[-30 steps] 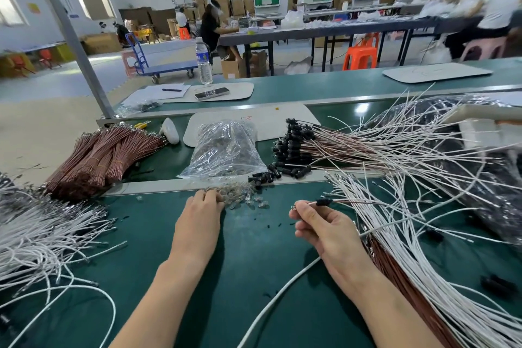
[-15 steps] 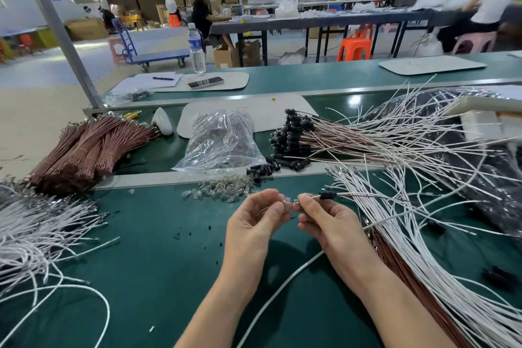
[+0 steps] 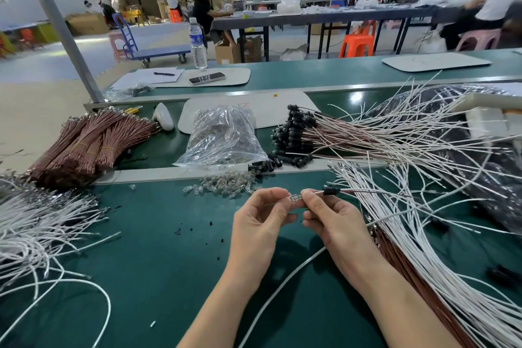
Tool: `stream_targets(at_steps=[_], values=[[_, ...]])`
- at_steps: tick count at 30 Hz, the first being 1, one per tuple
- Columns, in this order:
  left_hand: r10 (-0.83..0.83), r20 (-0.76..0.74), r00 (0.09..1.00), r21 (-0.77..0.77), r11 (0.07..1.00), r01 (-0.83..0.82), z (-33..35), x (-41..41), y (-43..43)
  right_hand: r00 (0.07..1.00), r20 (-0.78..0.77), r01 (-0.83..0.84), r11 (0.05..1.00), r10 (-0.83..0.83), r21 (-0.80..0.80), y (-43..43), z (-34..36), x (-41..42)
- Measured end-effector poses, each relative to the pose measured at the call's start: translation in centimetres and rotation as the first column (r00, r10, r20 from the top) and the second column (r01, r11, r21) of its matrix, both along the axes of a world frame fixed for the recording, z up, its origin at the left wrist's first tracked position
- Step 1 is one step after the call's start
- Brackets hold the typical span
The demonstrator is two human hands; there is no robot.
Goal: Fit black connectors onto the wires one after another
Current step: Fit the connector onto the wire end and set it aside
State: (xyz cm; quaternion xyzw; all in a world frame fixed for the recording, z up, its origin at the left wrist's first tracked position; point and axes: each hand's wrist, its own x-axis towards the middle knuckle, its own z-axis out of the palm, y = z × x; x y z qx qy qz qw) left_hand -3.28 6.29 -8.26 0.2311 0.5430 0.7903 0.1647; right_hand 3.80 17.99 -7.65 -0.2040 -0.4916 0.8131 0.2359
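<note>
Now the left hand (image 3: pixel 260 223) pinches a clear piece (image 3: pixel 294 198) in its grip, and the right hand (image 3: pixel 336 223) pinches a wire (image 3: pixel 364 191) right at that piece, above the bench (image 3: pixel 158 248). A black connector (image 3: pixel 330 191) sits on the wire just past the right fingers. More connectors (image 3: pixel 293 133) lie heaped beyond.

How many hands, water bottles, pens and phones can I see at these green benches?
Hands: 2, the left hand pinching a clear piece, the right hand holding a wire
Water bottle: 1
Pen: 1
Phone: 1
Total: 5
</note>
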Motion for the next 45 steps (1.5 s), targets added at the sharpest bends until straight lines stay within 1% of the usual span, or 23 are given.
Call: stream_targets(at_steps=[7,14,22,26,30,34,36,38,39,41,43,45], values=[[0.015,-0.001,1.0,-0.022,1.0,-0.015,-0.2,0.1,0.1,1.0,0.0,0.003,1.0,-0.003,0.0,0.0,0.0,0.1],[0.054,-0.102,0.993,-0.096,0.993,-0.064,-0.4,0.2,0.0,1.0,-0.002,0.011,1.0,-0.011,0.013,0.0,-0.1,0.1],[0.067,-0.154,0.986,-0.102,0.991,-0.084,0.1,0.5,0.0,1.0,-0.007,0.006,1.0,-0.006,-0.005,0.0,0.0,0.3],[0.078,-0.159,0.984,-0.114,0.989,-0.097,0.0,0.5,-0.1,1.0,-0.001,-0.005,1.0,0.005,0.028,-0.2,0.1,0.4],[0.085,-0.195,0.977,-0.138,0.984,-0.113,-0.1,0.4,-0.1,1.0,0.008,-0.017,0.998,0.016,0.069,-0.4,0.1,0.3],[0.109,-0.213,0.971,-0.15,0.978,-0.143,-0.3,0.4,0.1,1.0,-0.004,-0.021,0.999,0.021,0.037,-0.2,0.1,0.4],[0.113,-0.263,0.958,-0.181,0.97,-0.164,-0.5,0.5,0.1,1.0,-0.011,-0.023,1.0,0.023,0.008,-0.1,0.1,0.4],[0.118,-0.405,0.907,-0.233,0.946,-0.227,-0.6,0.4,0.0,1.0,-0.014,-0.024,1.0,0.024,-0.004,0.1,0.0,0.4],[0.115,-0.509,0.853,-0.26,0.924,-0.28,-0.7,0.3,-0.2,1.0,-0.01,-0.024,1.0,0.024,-0.002,0.2,0.0,0.4],[0.087,-0.694,0.715,-0.3,0.868,-0.396,-0.8,0.0,-0.5,1.0,-0.001,-0.026,1.0,0.026,0.004,0.3,-0.2,0.4],[0.071,-0.79,0.609,-0.296,0.826,-0.48,-0.8,-0.3,-0.8,0.999,0.003,-0.038,0.999,0.038,0.008,0.4,-0.3,0.4],[0.067,-0.834,0.547,-0.276,0.809,-0.519,-0.8,-0.5,-1.0,0.999,0.004,-0.049,0.999,0.049,0.013,0.3,-0.4,0.3]])
